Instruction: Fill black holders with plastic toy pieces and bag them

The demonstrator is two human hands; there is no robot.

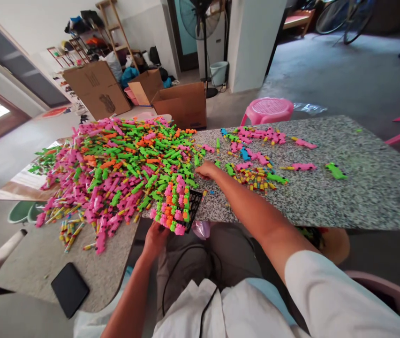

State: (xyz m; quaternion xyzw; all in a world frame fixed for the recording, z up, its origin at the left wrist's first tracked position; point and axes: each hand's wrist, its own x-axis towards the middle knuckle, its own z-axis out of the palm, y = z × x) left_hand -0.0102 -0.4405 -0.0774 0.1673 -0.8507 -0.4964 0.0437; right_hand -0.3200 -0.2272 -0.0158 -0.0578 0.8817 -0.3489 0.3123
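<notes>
My left hand (155,239) grips the near edge of a black gridded tray (195,202), low at the table's front edge. Rows of small pink, orange and green plastic pieces (171,206) stand upright on the tray's left part, while dark openings show on its right. Over the table beyond the tray is my right hand (207,170), its fingers drawn together beside the big pile; whatever is between them is hidden. A green toy piece (197,160) lies just past those fingertips. The pile of pink, green and orange toy pieces (125,159) spreads to the left, many with yellow striped sticks.
Loose pink toy pieces (266,135) and short yellow sticks (256,179) lie on the speckled stone table (343,202) to the right. A black phone-like slab (70,289) rests at lower left. Beyond stand a pink stool (269,110), cardboard boxes (182,103) and a fan (203,42).
</notes>
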